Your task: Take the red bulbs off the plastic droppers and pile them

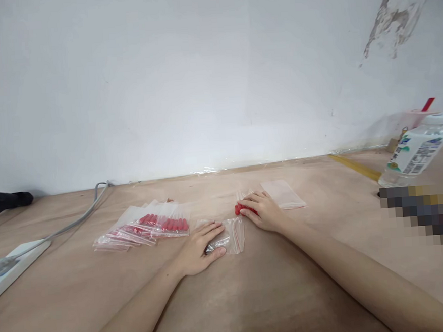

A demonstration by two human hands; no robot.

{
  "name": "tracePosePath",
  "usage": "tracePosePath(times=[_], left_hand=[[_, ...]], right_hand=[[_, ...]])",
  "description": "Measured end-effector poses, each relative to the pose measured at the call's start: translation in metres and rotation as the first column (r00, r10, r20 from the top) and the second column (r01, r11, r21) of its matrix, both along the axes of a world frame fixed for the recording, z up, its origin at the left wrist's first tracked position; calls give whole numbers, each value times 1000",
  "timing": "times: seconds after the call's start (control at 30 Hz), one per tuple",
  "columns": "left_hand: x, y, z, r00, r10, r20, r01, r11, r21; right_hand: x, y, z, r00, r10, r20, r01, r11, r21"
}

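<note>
My left hand (200,248) lies on a clear zip bag (236,236), fingers stretched out and thumb apart. Grey, shiny contents show inside the bag, too small to make out. My right hand (262,211) curls over several small red plastic pieces (238,209), partly hidden under its fingers. Part of another clear bag (242,195) shows just behind those fingers. A flat, whitish zip bag (284,194) lies beyond the right hand. To the left, overlapping zip bags (123,228) hold rows of red pieces (175,224) of similar colour.
A white power strip (19,256) with a grey cable (77,220) sits at the left, below a black object (11,200). At the right stand a labelled plastic bottle (414,152) and a yellow strip (354,167). A white wall (201,86) bounds the wooden table (224,307).
</note>
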State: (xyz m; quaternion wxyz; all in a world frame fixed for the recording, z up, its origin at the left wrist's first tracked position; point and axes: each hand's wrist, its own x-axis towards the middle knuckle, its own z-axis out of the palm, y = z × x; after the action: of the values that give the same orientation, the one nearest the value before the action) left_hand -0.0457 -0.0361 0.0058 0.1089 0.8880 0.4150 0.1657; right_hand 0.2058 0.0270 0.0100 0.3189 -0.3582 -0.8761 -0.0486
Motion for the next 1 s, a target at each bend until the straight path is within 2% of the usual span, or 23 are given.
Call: tracePosePath(times=[0.1, 0.17, 0.23, 0.47, 0.6, 0.67, 0.73, 0.8, 0.83, 0.9, 1.0], left_hand=[[-1, 0, -1, 1000, -10, 4, 10, 1000, 4], [-2, 1, -1, 1000, -16, 5, 16, 1000, 5], [-3, 0, -1, 1000, -26, -1, 26, 1000, 2], [0, -3, 4, 999, -48, -18, 47, 999, -6], [1, -1, 0, 997, 74, 22, -76, 983, 167], [-1, 3, -1, 983, 178, 54, -186, 942, 279], [-6, 7, 2, 962, 264, 69, -271, 900, 341], [-15, 12, 9, 958, 287, 21, -275, 893, 355], [-21, 14, 14, 960, 277, -28, -251, 904, 345], [-34, 20, 23, 956, 258, -140, -205, 928, 310], [-54, 25, 28, 911, 318, -264, -250, 933, 260]], right_hand=[[0, -15, 2, 982, 177, -62, -181, 981, -66], [-3, -24, -1, 949, 314, -30, -316, 943, -104], [-6, -30, -7, 922, 387, -19, -387, 914, -124], [-16, -32, -28, 916, 394, -78, -398, 917, -32], [-18, -34, -28, 906, 394, -152, -390, 919, 57], [-18, -37, -22, 895, 360, -264, -351, 933, 83], [-13, -39, -12, 880, 266, -394, -264, 963, 62], [-2, -35, 2, 859, 133, -495, -141, 990, 23], [6, -31, 10, 827, 69, -558, -54, 998, 43], [28, -18, 21, 771, -38, -636, 117, 990, 83], [65, 6, 19, 743, -148, -653, 334, 927, 170]])
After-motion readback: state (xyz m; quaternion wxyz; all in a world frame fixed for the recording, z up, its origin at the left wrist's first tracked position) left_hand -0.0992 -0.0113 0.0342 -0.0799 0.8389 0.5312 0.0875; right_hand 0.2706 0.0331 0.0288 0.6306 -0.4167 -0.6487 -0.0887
